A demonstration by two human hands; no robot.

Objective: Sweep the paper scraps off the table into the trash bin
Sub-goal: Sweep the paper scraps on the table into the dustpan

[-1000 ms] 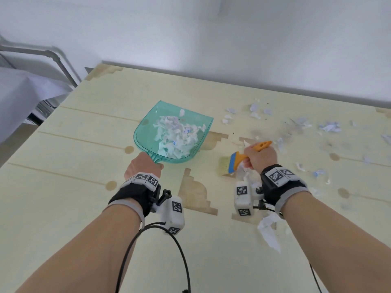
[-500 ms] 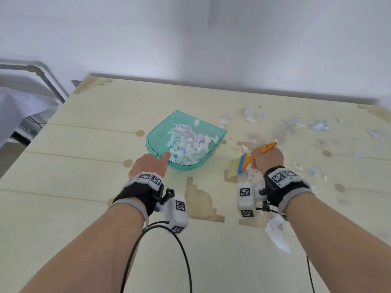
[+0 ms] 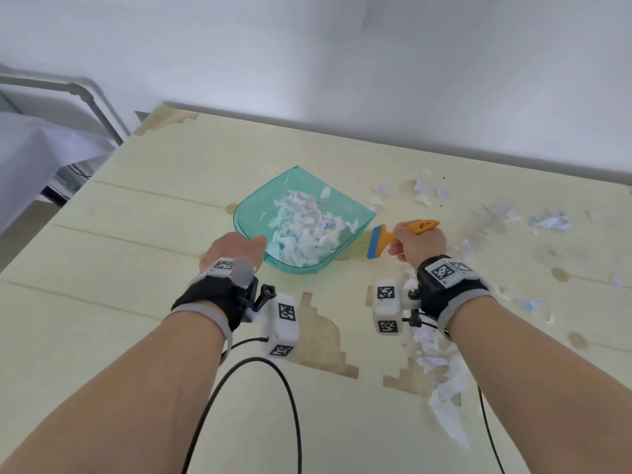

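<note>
Our left hand [image 3: 232,249] grips the teal dustpan [image 3: 253,213] at its near edge, scraps piled inside. Our right hand [image 3: 419,246] is closed around the brush [image 3: 383,239], bristles at the pan's mouth. Loose paper scraps [image 3: 550,222] lie on the table [image 3: 136,234], right of the pan.

left hand [image 3: 229,249] hides the dustpan [image 3: 297,220] handle.

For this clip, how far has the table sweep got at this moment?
Partly done. A heap of scraps already lies in the teal dustpan, which the left hand holds at its near end. The right hand grips the orange brush, bristles at the pan's open edge. Left: loose scraps across the right of the table, a strip of paper by the right forearm, and emptying the pan. No bin is in view.
</note>
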